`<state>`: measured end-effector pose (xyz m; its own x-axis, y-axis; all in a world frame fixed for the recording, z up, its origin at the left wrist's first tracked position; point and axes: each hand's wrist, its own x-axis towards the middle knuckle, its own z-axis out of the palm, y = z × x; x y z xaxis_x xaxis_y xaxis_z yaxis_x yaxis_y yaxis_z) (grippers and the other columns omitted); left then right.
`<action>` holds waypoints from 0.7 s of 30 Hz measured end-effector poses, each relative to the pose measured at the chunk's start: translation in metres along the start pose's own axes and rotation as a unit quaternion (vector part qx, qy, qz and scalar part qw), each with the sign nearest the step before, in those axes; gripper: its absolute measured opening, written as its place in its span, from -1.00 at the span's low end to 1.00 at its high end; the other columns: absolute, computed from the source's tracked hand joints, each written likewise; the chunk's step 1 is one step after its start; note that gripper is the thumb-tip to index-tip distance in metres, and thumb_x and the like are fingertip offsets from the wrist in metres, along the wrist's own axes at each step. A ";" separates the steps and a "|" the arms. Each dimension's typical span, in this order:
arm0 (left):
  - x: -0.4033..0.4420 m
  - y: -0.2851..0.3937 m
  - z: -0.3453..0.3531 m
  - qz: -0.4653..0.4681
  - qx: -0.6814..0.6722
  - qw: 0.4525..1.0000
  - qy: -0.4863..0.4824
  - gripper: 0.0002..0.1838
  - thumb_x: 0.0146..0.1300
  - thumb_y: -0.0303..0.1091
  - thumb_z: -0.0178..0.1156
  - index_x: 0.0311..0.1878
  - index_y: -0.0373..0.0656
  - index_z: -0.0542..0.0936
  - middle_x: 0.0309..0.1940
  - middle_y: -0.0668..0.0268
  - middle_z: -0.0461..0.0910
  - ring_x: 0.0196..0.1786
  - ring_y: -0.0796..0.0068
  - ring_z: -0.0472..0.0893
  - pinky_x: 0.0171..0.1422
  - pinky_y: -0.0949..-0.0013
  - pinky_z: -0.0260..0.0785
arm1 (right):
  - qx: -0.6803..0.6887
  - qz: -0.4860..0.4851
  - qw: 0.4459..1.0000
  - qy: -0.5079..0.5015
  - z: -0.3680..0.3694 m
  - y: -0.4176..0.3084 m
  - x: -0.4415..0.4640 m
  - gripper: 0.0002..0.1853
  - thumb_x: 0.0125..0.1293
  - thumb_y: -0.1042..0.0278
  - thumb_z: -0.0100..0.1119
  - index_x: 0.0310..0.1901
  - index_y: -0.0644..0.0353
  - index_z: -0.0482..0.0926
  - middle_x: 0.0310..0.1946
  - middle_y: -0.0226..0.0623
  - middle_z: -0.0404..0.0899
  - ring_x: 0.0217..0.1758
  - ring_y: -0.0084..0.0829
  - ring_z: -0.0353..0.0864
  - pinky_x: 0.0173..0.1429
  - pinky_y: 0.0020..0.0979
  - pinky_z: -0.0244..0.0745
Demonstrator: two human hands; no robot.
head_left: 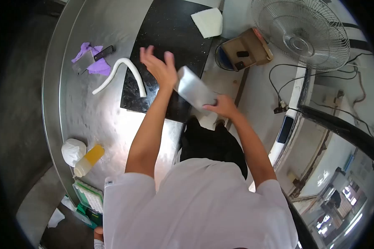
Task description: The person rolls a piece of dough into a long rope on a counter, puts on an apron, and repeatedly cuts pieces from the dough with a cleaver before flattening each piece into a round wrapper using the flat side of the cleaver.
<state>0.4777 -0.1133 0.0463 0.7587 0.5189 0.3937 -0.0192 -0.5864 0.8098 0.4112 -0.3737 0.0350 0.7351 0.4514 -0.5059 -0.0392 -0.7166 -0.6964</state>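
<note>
My right hand [223,106] is wrapped round the handle of a wide metal cleaver [195,89], whose blade is slightly blurred. The far end of the blade lies against or close beside the wrist of my left hand [158,68]; whether they touch I cannot tell. My left hand is raised over the black board [170,31], fingers apart, holding nothing. Left of it, a white rope of dough [126,62] curves from the metal table [112,112] onto the board. A white block or cloth [207,22] sits at the board's far right corner.
Purple cloth [99,66] and a black-handled scraper [104,53] lie at the left. Nearer are a white bundle [73,152] and a yellow bottle [89,160]. A cardboard box [249,50] and a wire fan [300,39] stand right. Another person's hand [98,233] shows at bottom left.
</note>
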 end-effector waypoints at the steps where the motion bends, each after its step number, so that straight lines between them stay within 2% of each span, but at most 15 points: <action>1: -0.016 0.005 -0.006 0.054 0.084 0.992 -0.074 -0.19 0.30 0.01 0.28 0.39 -0.41 0.27 0.50 -0.24 0.03 0.53 -0.21 0.14 0.58 -0.23 -0.08 | -0.001 -0.004 1.000 -0.002 0.002 -0.006 0.014 -0.42 0.06 -0.17 0.54 -0.24 0.31 0.73 -0.36 0.01 0.73 -0.29 -0.09 0.73 -0.12 -0.16 0.57; 2: -0.040 0.009 -0.010 0.055 0.178 0.963 -0.195 -0.08 0.19 0.19 0.29 0.46 -0.23 0.30 0.56 -0.17 0.04 0.62 -0.18 0.03 0.59 -0.38 -0.20 | -0.045 -0.029 0.998 -0.029 0.005 -0.012 0.028 -0.39 0.01 -0.16 0.56 -0.20 0.31 0.71 -0.31 0.05 0.73 -0.25 -0.02 0.73 -0.09 -0.12 0.58; 3: -0.062 -0.021 -0.009 0.108 0.286 0.895 -0.325 0.09 0.07 0.42 0.26 0.54 -0.11 0.25 0.63 0.01 -0.02 0.67 -0.10 -0.05 0.55 -0.53 -0.33 | -0.086 -0.053 0.993 -0.058 0.007 -0.017 0.037 -0.36 -0.04 -0.15 0.59 -0.16 0.32 0.69 -0.27 0.08 0.73 -0.20 0.04 0.74 -0.06 -0.08 0.59; 4: -0.072 -0.028 -0.016 0.103 0.283 0.898 -0.321 0.13 0.02 0.48 0.25 0.55 -0.06 0.25 0.64 0.05 -0.02 0.67 -0.08 -0.07 0.54 -0.55 -0.34 | -0.085 -0.058 0.993 -0.065 0.008 -0.023 0.037 -0.36 -0.04 -0.15 0.59 -0.16 0.32 0.69 -0.27 0.08 0.73 -0.20 0.04 0.74 -0.06 -0.08 0.59; 6: -0.054 -0.027 -0.009 0.092 0.284 0.904 -0.307 0.17 -0.03 0.53 0.25 0.56 -0.01 0.25 0.65 0.09 -0.02 0.68 -0.06 -0.08 0.53 -0.57 -0.35 | -0.174 -0.070 0.982 -0.013 -0.001 -0.035 0.039 -0.27 -0.13 -0.13 0.64 -0.10 0.34 0.62 -0.24 0.13 0.71 -0.15 0.10 0.73 -0.04 -0.02 0.60; 8: -0.037 -0.007 -0.008 0.110 0.357 0.842 -0.389 0.18 -0.03 0.59 0.20 0.61 0.13 0.21 0.67 0.17 -0.09 0.69 -0.02 -0.16 0.50 -0.64 -0.38 | -0.147 -0.061 0.987 -0.006 0.008 -0.029 0.033 -0.26 -0.15 -0.11 0.65 -0.10 0.35 0.58 -0.25 0.14 0.71 -0.13 0.11 0.73 -0.03 0.00 0.60; 11: -0.008 -0.013 0.010 0.147 0.360 0.820 -0.421 0.19 -0.09 0.60 0.23 0.60 0.19 0.22 0.68 0.19 -0.10 0.69 0.01 -0.14 0.49 -0.66 -0.36 | -0.133 -0.063 0.988 0.045 -0.003 -0.034 0.063 -0.24 -0.17 -0.08 0.67 -0.10 0.35 0.54 -0.25 0.15 0.71 -0.10 0.12 0.73 -0.03 0.01 0.60; 13: 0.009 -0.019 0.023 0.178 0.338 0.844 -0.377 0.20 -0.16 0.57 0.29 0.56 0.14 0.29 0.65 0.16 -0.02 0.67 0.02 -0.05 0.49 -0.65 -0.33 | -0.132 -0.054 0.988 0.062 -0.009 -0.038 0.070 -0.25 -0.17 -0.07 0.68 -0.10 0.36 0.53 -0.24 0.15 0.71 -0.10 0.12 0.73 -0.03 0.01 0.60; 16: 0.041 -0.024 0.042 0.208 0.353 0.826 -0.386 0.25 -0.16 0.55 0.32 0.60 0.13 0.19 0.63 0.18 0.01 0.66 0.07 -0.05 0.52 -0.59 -0.30 | -0.102 -0.016 0.993 0.064 -0.027 -0.055 0.095 -0.22 -0.16 -0.05 0.68 -0.04 0.37 0.53 -0.21 0.17 0.71 -0.09 0.15 0.73 0.00 -0.01 0.62; 17: 0.043 -0.025 0.043 0.208 0.348 0.820 -0.403 0.28 -0.19 0.55 0.34 0.60 0.12 0.18 0.65 0.16 -0.03 0.68 0.04 -0.10 0.53 -0.58 -0.33 | -0.093 -0.008 0.994 0.060 -0.020 -0.055 0.082 -0.22 -0.16 -0.05 0.68 -0.04 0.37 0.53 -0.21 0.17 0.71 -0.09 0.15 0.73 0.00 -0.01 0.62; 19: 0.019 -0.019 0.018 0.229 0.354 0.779 -0.463 0.29 -0.23 0.57 0.35 0.58 0.09 0.24 0.67 0.11 -0.08 0.70 -0.04 -0.17 0.53 -0.60 -0.40 | -0.025 -0.022 0.999 -0.011 -0.018 -0.055 0.063 -0.19 -0.17 -0.05 0.69 0.01 0.36 0.53 -0.21 0.18 0.70 -0.08 0.18 0.72 0.02 0.00 0.62; 20: -0.001 -0.028 0.005 0.227 0.286 0.795 -0.484 0.27 -0.26 0.60 0.34 0.54 0.10 0.32 0.67 0.07 -0.11 0.70 -0.11 -0.22 0.50 -0.65 -0.45 | -0.063 -0.009 0.998 0.006 0.006 -0.046 0.046 -0.16 -0.19 -0.08 0.69 0.03 0.34 0.53 -0.17 0.17 0.70 -0.08 0.19 0.72 0.04 0.00 0.62; 21: -0.014 -0.031 0.003 0.235 0.249 0.803 -0.488 0.23 -0.28 0.61 0.34 0.51 0.14 0.39 0.67 0.10 -0.09 0.70 -0.12 -0.21 0.46 -0.71 -0.45 | -0.046 0.006 0.999 0.013 0.023 -0.036 0.034 -0.14 -0.17 -0.12 0.68 0.06 0.32 0.51 -0.15 0.15 0.70 -0.08 0.19 0.72 0.04 0.02 0.61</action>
<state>0.4699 -0.1044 0.0140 0.8972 -0.4250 -0.1198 -0.3751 -0.8767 0.3012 0.4225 -0.3205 0.0313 0.7519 0.4294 -0.5002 0.0138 -0.7688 -0.6393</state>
